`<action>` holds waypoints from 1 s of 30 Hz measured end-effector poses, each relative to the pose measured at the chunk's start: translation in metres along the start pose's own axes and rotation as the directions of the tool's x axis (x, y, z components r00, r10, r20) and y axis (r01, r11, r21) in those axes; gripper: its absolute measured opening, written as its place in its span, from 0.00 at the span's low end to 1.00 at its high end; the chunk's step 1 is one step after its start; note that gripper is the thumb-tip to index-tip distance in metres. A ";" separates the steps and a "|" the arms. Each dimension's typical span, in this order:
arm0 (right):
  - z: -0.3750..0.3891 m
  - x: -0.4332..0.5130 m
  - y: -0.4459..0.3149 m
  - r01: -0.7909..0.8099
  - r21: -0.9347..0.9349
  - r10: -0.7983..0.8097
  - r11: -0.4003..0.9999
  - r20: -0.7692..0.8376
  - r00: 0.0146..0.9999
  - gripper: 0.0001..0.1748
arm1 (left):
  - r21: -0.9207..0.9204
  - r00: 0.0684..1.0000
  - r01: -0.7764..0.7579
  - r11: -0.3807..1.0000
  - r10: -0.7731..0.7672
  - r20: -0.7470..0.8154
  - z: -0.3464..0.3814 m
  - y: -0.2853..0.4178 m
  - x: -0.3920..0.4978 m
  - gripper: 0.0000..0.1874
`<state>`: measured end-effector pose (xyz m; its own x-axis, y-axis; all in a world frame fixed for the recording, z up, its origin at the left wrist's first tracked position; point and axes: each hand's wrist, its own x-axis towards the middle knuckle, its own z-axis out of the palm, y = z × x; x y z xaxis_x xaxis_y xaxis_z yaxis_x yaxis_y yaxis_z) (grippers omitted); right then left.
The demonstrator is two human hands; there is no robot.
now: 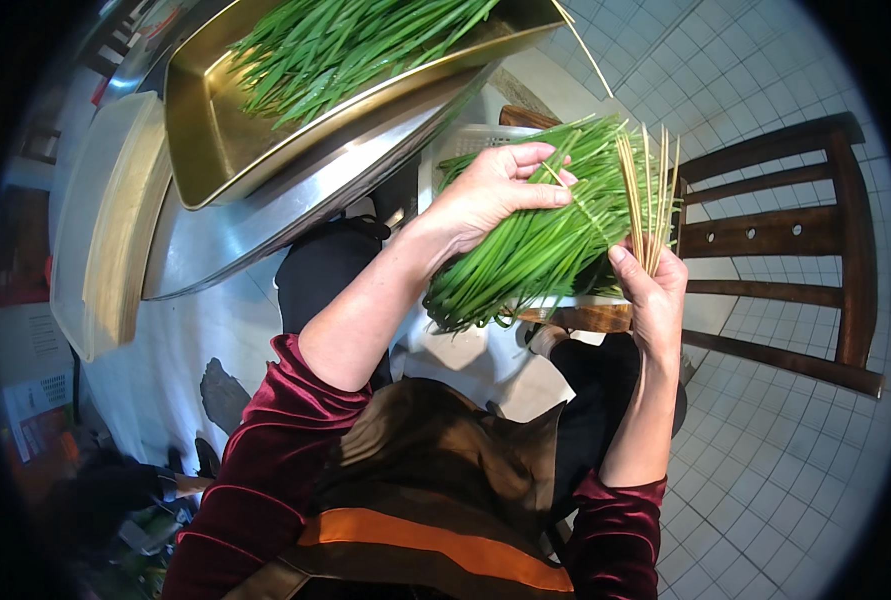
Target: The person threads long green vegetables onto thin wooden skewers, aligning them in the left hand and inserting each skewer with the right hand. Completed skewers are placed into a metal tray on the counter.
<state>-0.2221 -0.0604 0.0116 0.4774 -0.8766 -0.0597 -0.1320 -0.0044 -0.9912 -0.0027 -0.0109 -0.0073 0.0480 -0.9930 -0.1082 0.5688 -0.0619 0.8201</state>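
Observation:
Before me, a white plastic basket [483, 135] holds a heap of long green leaves, apparently garlic chives [535, 244]. My left hand [499, 186] is over the heap, thumb and fingers closing on some stalks near a thin skewer tip [555, 174]. From there a row of chives runs diagonally towards my right hand, seemingly threaded on that skewer, which the leaves mostly hide. My right hand [657, 289] grips a bundle of bamboo skewers [635, 195] that point away from me, beside the heap's right edge.
A metal tray [280, 172] with more chives [355, 56] stands on a steel table [212, 251] at the upper left. Beside it is a clear plastic container [104, 225] of pale sticks. A wooden chair [768, 232] stands at right on the tiled floor [760, 450].

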 end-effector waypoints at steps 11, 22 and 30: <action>-0.004 -0.008 -0.019 0.020 -0.009 -0.021 1.000 -0.122 0.992 0.04 | 0.124 0.967 -0.223 0.967 0.235 -0.095 -0.021 -0.017 0.008 0.17; -0.032 -0.051 -0.148 0.325 -0.180 -0.352 0.928 -0.148 0.924 0.13 | 0.070 0.930 -0.245 0.967 0.255 -0.265 -0.033 -0.025 0.018 0.19; 0.035 0.015 -0.240 0.455 0.231 -0.455 0.860 -0.056 0.889 0.06 | -0.073 0.936 -0.284 0.956 0.260 -0.239 -0.032 -0.037 0.010 0.14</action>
<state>-0.1525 -0.0556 0.2445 0.4360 -0.8039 0.4045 0.3042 -0.2914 -0.9070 0.0025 -0.0149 -0.0567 0.3889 -0.9210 -0.0223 0.5903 0.2305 0.7735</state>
